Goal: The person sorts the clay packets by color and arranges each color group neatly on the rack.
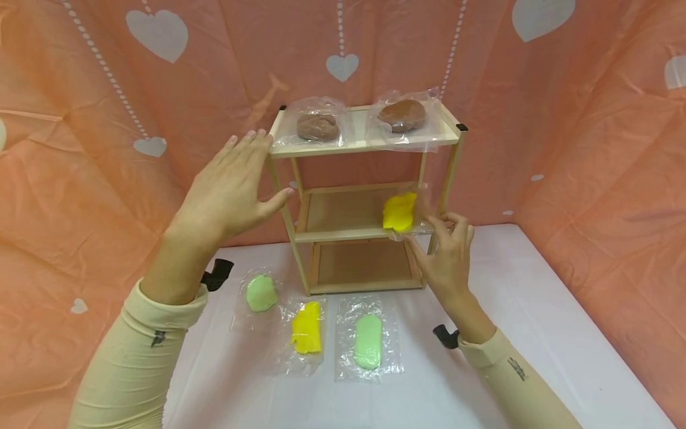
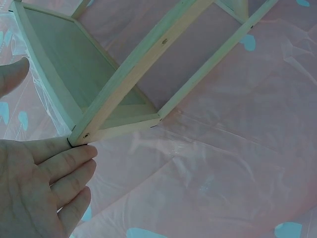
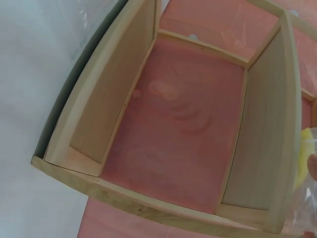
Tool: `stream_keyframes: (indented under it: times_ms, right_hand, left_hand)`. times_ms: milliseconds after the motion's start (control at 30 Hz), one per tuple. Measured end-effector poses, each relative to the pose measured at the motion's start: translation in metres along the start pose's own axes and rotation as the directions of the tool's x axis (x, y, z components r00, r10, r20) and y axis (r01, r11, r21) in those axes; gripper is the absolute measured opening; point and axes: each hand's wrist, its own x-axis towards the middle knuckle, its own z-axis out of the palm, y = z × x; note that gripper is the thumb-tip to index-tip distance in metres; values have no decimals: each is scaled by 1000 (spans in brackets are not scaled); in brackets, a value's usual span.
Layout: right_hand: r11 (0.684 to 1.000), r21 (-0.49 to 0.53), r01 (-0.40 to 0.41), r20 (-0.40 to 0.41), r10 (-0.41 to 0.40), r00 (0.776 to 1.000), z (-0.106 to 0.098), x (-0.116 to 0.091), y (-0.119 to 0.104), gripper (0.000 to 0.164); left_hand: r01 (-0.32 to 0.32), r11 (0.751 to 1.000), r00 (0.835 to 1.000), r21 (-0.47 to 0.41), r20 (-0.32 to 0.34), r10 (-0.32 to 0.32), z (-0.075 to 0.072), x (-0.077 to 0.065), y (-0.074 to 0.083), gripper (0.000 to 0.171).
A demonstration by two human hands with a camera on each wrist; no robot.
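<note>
A light wooden three-tier rack (image 1: 348, 149) stands on the table. My left hand (image 1: 227, 187) is held with straight fingers, its fingertips at the rack's upper left corner. In the left wrist view, the fingers of that hand (image 2: 44, 183) touch the end of a rack post (image 2: 114, 94). My right hand (image 1: 450, 256) pinches the edge of a clear plastic bag with a yellow clay lump (image 1: 399, 211), at the front right of the middle shelf (image 1: 343, 211). The right wrist view shows only part of that yellow lump (image 3: 302, 161) and a fingertip at its right edge.
Two bagged brown clay lumps (image 1: 317, 127) (image 1: 403, 115) lie on the top shelf. On the white table (image 1: 429, 393) before the rack are a round green lump (image 1: 261, 293), a yellow piece (image 1: 307, 328) and a long green piece (image 1: 368, 341), all bagged. A pink heart-patterned cloth (image 1: 225, 77) hangs behind.
</note>
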Motion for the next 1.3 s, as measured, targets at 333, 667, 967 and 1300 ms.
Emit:
stream_keyframes:
  times_ms: [333,667,967,1300]
  right_hand:
    - [993,-103,50,-21,-53,998,4,3,3,57]
    - [993,-103,62,-103,-73,992,16,3,10,44]
    - [996,-82,19,-44,-23,999,12,6,8,44]
    - [1000,6,-7,5,7,1000,7,-2,6,61]
  left_hand:
    - [1,1000,1000,3,5,-1,0,1,1,94]
    - [-2,1000,1000,-2,-3,2,0,0,0,94]
    - [3,1000,1000,-2,-1,-3,0,0,0,94]
    - [4,1000,1000,-3,-1,-4,1,1,0,95]
